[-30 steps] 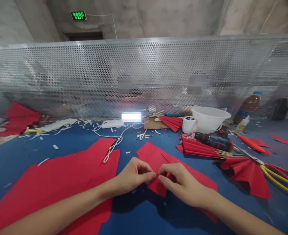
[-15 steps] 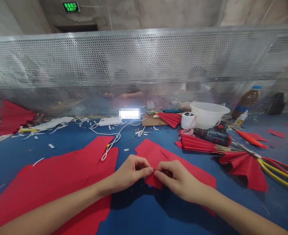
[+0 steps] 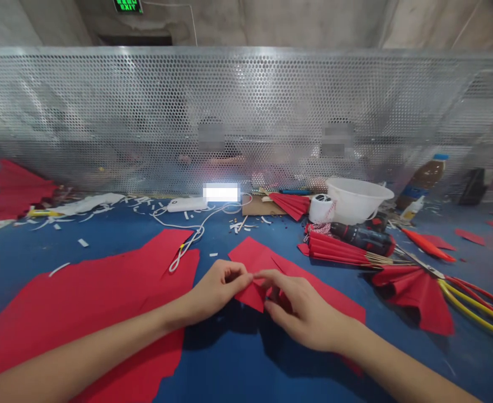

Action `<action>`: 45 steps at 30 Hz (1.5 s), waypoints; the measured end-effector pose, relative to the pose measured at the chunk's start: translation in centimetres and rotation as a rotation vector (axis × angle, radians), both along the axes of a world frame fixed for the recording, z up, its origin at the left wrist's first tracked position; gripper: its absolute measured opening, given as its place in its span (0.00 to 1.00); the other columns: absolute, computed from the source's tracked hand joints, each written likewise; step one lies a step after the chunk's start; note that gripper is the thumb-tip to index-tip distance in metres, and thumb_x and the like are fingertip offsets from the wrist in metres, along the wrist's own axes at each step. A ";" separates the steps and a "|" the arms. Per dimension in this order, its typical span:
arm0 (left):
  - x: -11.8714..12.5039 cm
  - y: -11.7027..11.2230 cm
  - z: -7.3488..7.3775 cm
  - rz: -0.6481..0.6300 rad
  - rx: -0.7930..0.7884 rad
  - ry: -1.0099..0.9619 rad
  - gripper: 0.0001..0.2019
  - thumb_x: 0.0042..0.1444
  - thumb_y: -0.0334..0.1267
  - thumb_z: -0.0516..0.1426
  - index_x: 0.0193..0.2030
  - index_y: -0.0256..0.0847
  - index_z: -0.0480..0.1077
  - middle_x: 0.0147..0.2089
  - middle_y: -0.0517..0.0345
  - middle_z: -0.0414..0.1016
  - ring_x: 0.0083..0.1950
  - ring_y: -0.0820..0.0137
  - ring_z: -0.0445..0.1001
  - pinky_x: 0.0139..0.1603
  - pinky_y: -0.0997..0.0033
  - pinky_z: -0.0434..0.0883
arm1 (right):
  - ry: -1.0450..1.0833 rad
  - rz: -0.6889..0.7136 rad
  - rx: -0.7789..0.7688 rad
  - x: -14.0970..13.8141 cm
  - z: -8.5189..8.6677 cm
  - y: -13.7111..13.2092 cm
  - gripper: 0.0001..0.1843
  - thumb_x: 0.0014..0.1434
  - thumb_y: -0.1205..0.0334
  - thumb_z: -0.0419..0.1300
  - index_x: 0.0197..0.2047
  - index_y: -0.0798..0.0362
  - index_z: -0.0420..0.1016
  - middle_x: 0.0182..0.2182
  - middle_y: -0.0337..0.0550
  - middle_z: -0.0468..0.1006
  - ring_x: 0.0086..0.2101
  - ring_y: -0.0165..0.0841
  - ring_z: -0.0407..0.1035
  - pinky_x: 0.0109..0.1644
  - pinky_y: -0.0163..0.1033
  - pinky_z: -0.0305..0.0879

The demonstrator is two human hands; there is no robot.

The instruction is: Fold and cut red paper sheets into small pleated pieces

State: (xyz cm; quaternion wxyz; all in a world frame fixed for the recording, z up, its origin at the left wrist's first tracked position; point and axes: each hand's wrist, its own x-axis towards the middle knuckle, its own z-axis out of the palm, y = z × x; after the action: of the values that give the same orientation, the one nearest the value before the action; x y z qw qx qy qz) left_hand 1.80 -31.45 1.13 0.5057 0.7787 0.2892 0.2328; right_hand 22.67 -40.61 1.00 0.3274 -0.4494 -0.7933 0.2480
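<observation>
Metal screen (image 3: pixel 229 117), perforated, runs across the back of the blue table (image 3: pixel 103 246), with a green exit sign (image 3: pixel 127 5) on the concrete wall above it.

Two large red paper sheets lie flat on the table. The left sheet (image 3: pixel 90 302) spreads under the left forearm, and the right sheet (image 3: pixel 325 294) lies under the hands. A folded paper (image 3: pixel 250 294), also red, sits at the near end of the right sheet, between the hands and just above the table.

The left hand (image 3: pixel 215 291) comes in from the left, its fingers curled and pinching the top of the folded paper. The right hand (image 3: pixel 300 308) comes in from the right, with its fingers (image 3: pixel 267 275) in a narrow pinch on the same fold. The two sets of fingertips nearly meet.

Beyond the hands, toward the right, stand a white basin (image 3: pixel 355 200), a drill (image 3: pixel 361 239), a pleated red fan (image 3: pixel 338 252) and a second fan (image 3: pixel 414 296). Scissors (image 3: pixel 422 265) lie beside the second fan, with yellow rods (image 3: pixel 477 313) past it. A brown bottle (image 3: pixel 422 184) stands behind them.

Further left lie a power bank (image 3: pixel 186 204), its white cable (image 3: pixel 196 235) and a twine spool (image 3: pixel 322 209). White paper scraps (image 3: pixel 238 226) dot the table.
</observation>
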 end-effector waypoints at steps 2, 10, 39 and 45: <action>0.0 0.4 -0.2 0.028 -0.030 -0.040 0.22 0.65 0.51 0.55 0.25 0.38 0.60 0.24 0.68 0.52 0.27 0.76 0.49 0.27 0.74 0.50 | 0.090 0.005 -0.058 0.2 -0.1 0.1 0.25 0.63 0.70 0.57 0.63 0.49 0.64 0.45 0.44 0.78 0.32 0.29 0.69 0.35 0.34 0.65; 0.0 0.2 -0.2 0.040 0.000 -0.051 0.20 0.65 0.49 0.54 0.26 0.38 0.62 0.26 0.66 0.54 0.29 0.75 0.52 0.30 0.73 0.51 | 0.185 -0.040 -0.058 -0.3 0.2 0.2 0.14 0.64 0.66 0.60 0.53 0.50 0.73 0.43 0.42 0.78 0.32 0.29 0.68 0.33 0.33 0.65; 0.2 -0.8 0.4 -0.019 -0.050 -0.009 0.15 0.65 0.45 0.57 0.29 0.37 0.68 0.23 0.66 0.64 0.23 0.78 0.63 0.25 0.78 0.61 | 0.606 -0.220 -0.249 -0.5 -1.3 0.8 0.15 0.67 0.51 0.61 0.39 0.47 0.58 0.20 0.26 0.64 0.18 0.25 0.54 0.21 0.30 0.48; 0.5 -0.9 -0.1 -0.034 -0.223 -0.168 0.12 0.64 0.45 0.58 0.45 0.44 0.61 0.30 0.69 0.65 0.23 0.77 0.69 0.25 0.78 0.71 | 0.369 -0.305 -0.144 -0.3 -1.0 0.8 0.15 0.63 0.53 0.64 0.32 0.51 0.64 0.22 0.31 0.66 0.22 0.26 0.57 0.25 0.33 0.51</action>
State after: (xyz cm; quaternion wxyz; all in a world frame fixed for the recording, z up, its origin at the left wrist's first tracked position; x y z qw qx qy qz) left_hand 2.25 -32.31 0.99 0.6156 0.7002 0.2567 0.2549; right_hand 22.37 -39.82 0.00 0.4675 -0.5331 -0.6234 0.3294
